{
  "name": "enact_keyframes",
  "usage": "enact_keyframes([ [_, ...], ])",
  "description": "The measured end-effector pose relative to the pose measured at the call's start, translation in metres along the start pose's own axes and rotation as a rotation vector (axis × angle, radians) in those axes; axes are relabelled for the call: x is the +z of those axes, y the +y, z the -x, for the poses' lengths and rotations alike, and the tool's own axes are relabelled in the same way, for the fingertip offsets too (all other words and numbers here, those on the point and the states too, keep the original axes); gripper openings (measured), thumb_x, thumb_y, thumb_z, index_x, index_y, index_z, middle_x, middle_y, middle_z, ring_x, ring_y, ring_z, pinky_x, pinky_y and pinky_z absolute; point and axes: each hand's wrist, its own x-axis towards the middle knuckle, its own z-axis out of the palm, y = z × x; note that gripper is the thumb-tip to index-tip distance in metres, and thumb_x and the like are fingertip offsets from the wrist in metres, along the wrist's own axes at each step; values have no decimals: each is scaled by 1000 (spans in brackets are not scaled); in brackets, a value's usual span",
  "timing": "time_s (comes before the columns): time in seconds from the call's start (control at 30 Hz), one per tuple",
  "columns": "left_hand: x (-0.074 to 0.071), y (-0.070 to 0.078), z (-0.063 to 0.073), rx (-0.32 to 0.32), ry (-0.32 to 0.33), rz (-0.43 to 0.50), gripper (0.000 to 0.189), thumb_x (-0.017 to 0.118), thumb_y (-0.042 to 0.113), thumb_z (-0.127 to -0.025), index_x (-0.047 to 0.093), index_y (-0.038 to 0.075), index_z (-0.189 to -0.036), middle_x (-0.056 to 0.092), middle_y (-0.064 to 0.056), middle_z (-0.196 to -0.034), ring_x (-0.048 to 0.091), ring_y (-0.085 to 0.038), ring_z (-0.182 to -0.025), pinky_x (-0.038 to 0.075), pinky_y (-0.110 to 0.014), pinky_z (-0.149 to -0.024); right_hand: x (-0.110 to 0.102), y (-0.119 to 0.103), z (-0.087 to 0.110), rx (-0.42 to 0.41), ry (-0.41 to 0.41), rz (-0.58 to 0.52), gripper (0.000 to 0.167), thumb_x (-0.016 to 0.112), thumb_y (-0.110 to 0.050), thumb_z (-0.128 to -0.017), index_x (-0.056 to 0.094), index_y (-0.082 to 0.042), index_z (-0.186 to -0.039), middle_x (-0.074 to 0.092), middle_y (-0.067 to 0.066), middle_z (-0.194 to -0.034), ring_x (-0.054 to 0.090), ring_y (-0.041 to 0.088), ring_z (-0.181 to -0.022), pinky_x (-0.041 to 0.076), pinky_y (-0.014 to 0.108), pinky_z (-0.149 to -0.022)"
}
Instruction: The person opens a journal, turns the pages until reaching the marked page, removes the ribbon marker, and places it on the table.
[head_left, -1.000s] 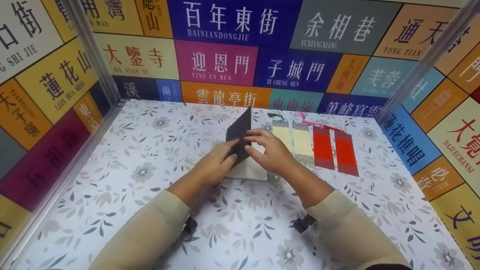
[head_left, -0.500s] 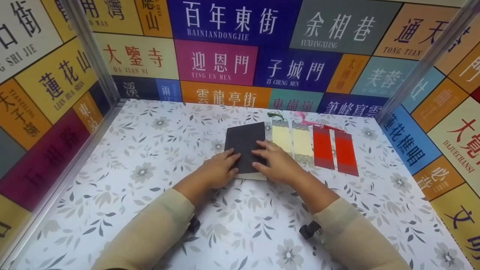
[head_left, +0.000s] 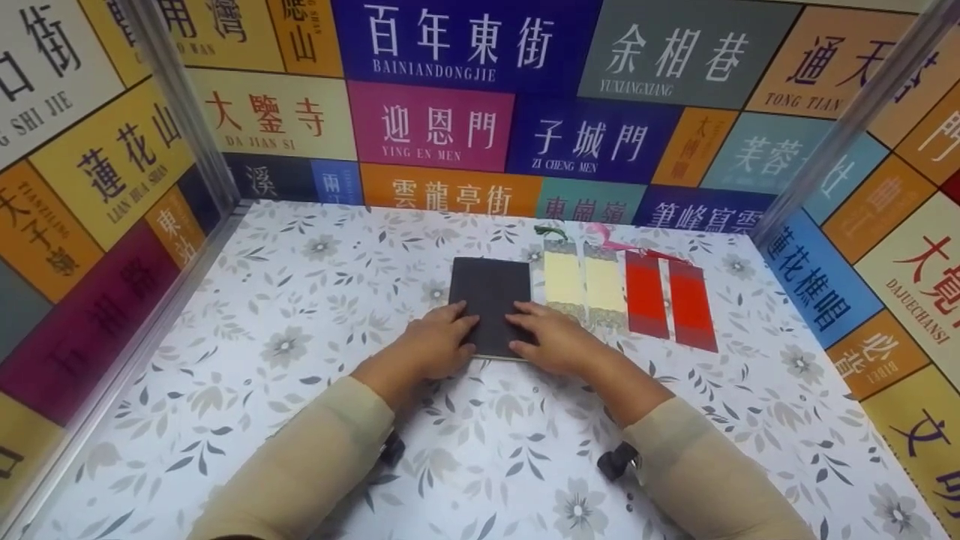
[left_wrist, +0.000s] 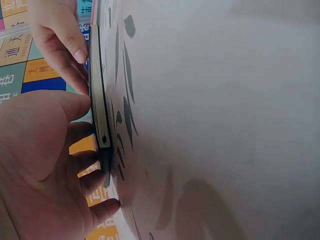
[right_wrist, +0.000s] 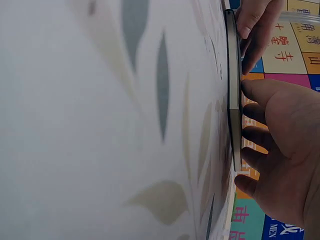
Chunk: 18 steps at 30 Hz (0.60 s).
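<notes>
A black-covered notebook (head_left: 491, 289) lies closed and flat on the patterned tabletop, its pale page edges showing in both wrist views. My left hand (head_left: 441, 341) rests on its left side, fingertips and thumb on the cover. On the opposite side, my right hand (head_left: 553, 339) touches the cover the same way. In the left wrist view the left hand (left_wrist: 45, 165) has its fingers loosely bent along the notebook (left_wrist: 98, 90), the little finger reaching down past it. The right wrist view has the right hand (right_wrist: 287, 145) with fingertips on the notebook (right_wrist: 234, 95).
Right of the notebook lie two cream bookmarks (head_left: 562, 277) with green and pink tassels, then two red bookmarks (head_left: 648, 296) with red tassels. Panels printed with large characters (head_left: 435, 124) wall the table (head_left: 300, 450) at the back and sides.
The notebook's raised black cover has swung down to the right and now lies flat over the pages. My right hand has come down with it, and both hands now rest on the cover.
</notes>
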Motion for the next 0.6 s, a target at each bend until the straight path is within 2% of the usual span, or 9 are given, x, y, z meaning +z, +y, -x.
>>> enact_keyframes([
  [0.23,-1,5,0,22,-1,-89,62,50,43,-110,40,22,-167,25,-7,-180,23,-30,-168,28,-61,-133,-1,-1,1,-8,-10,26,63,63,-46,-106,48,-24,-163,33,2,-177,31,32,-165,24,61,-135],
  [0.43,-2,6,-1,8,-13,-95,61,51,44,-110,40,24,-167,24,-7,-180,22,-30,-168,26,-61,-134,-2,-1,0,-10,-12,38,62,63,-45,-105,49,-24,-162,33,3,-177,32,34,-164,24,62,-134],
  [0.6,-6,3,-3,12,9,-61,60,54,44,-108,46,25,-164,30,-6,-178,28,-32,-166,28,-59,-134,-5,3,-2,-2,22,-41,59,66,-44,-105,53,-25,-159,39,2,-174,37,32,-162,29,58,-134],
])
